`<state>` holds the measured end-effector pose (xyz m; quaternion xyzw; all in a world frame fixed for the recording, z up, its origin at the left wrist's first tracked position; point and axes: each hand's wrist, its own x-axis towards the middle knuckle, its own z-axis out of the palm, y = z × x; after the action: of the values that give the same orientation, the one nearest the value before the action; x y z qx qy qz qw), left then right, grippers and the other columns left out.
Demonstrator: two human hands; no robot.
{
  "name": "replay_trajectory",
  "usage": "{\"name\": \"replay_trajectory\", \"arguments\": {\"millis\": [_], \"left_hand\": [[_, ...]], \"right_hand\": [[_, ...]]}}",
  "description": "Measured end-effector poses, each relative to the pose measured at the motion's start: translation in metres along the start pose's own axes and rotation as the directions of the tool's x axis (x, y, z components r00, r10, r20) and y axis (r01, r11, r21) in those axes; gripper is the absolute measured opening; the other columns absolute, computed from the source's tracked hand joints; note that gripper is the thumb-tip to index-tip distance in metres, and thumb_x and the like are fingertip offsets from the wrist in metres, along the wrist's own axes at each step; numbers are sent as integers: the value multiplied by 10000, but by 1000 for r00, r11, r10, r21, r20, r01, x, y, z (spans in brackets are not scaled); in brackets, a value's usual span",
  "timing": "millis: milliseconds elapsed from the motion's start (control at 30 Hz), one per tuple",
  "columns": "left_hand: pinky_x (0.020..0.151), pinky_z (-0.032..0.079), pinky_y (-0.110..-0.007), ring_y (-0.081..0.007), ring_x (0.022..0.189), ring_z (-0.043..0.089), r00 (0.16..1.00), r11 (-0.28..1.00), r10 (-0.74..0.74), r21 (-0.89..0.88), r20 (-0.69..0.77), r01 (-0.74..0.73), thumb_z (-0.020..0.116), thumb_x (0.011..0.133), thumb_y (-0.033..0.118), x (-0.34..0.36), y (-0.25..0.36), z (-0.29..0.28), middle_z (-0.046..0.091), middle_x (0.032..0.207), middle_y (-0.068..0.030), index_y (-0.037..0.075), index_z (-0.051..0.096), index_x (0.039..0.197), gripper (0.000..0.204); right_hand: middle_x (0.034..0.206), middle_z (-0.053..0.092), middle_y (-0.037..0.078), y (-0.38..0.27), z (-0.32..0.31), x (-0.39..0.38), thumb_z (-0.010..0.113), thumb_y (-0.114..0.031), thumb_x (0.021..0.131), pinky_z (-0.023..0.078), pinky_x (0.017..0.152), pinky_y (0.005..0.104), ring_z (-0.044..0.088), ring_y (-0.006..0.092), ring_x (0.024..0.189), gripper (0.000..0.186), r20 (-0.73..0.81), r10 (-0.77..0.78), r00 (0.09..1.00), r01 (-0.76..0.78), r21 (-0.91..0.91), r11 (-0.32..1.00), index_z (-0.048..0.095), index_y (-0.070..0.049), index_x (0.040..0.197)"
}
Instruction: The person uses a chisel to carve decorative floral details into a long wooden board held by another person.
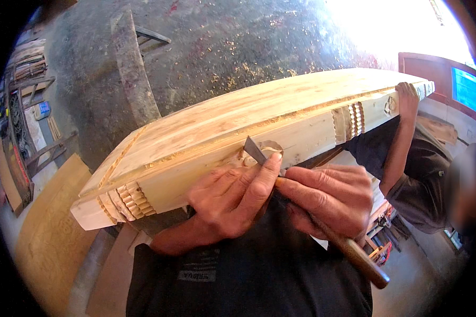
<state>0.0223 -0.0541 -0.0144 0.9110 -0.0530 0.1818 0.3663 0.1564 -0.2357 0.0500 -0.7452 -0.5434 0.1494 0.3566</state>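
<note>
two hands (280, 198) grip one chisel (312, 222) against one carved plank (238, 127).

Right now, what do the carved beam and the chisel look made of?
Long pale carved beam: bare unfinished softwood by its look, with visible grain and raw fluted cuts. Brown-handled carving chisel: dull grey blade, likely steel; smooth glossy handle, probably varnished wood.

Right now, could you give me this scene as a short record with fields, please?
Left hand: rests on the wooden beam, thumb pressing the chisel blade
Right hand: grips the chisel handle
Blade: at a round carving on the beam's side
Beam: pale, with carved notches near each end
Other person's hand: holds the beam's far end
Floor: grey, with wood chips
</note>
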Motion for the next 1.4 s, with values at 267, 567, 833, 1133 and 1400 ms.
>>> {"name": "replay_trajectory", "arguments": {"millis": [267, 567, 833, 1133, 1400], "left_hand": [[664, 604, -375, -276, 712, 753, 980, 990, -63, -140, -187, 37, 819, 934, 54, -25, 8, -15, 782, 881, -124, 11, 749, 1126, 209], [701, 617, -346, -238, 759, 773, 954, 958, -277, -113, -116, 264, 854, 907, 16, -49, 11, -52, 778, 849, -112, 23, 754, 1152, 265], [911, 620, -373, -280, 1001, 779, 790, 559, -613, -704, 5, 438, 838, 966, 161, -48, 14, -40, 763, 1159, -183, -47, 579, 1419, 562], [1166, 496, -436, -300, 1320, 648, 749, 278, -662, -917, 32, 285, 928, 815, 498, -27, 8, -34, 594, 1482, -231, -16, 276, 1654, 1181], [1075, 473, -409, -239, 1338, 530, 677, 288, -703, -958, -218, -10, 893, 793, 598, -75, 0, -27, 566, 1396, -102, -35, 376, 1537, 1106]], "right_hand": [[868, 807, 159, 13, 12, 6, 756, -214, 985, 643, 705, 332, 795, 217, 759, 319, -421, 418, 805, -74, 627, 775, 789, 80, 1104], [741, 709, 79, 28, -25, -28, 685, -260, 1056, 520, 556, 261, 663, 138, 592, 328, -788, 345, 510, -318, 199, 927, 744, 37, 930], [741, 683, 66, 26, -5, 28, 595, -265, 1134, 492, 596, 269, 634, 131, 645, 368, -781, 140, 608, -301, -64, 951, 726, 4, 918], [654, 687, 161, -13, 46, 116, 654, -553, 1034, 554, 550, 517, 724, 417, 620, 502, -401, 207, 892, -165, 136, 977, 593, -64, 936], [625, 594, 78, -42, 103, 120, 690, -386, 956, 474, 461, 428, 646, 272, 493, 363, -367, -210, 906, 236, 26, 971, 481, -91, 989]]}}
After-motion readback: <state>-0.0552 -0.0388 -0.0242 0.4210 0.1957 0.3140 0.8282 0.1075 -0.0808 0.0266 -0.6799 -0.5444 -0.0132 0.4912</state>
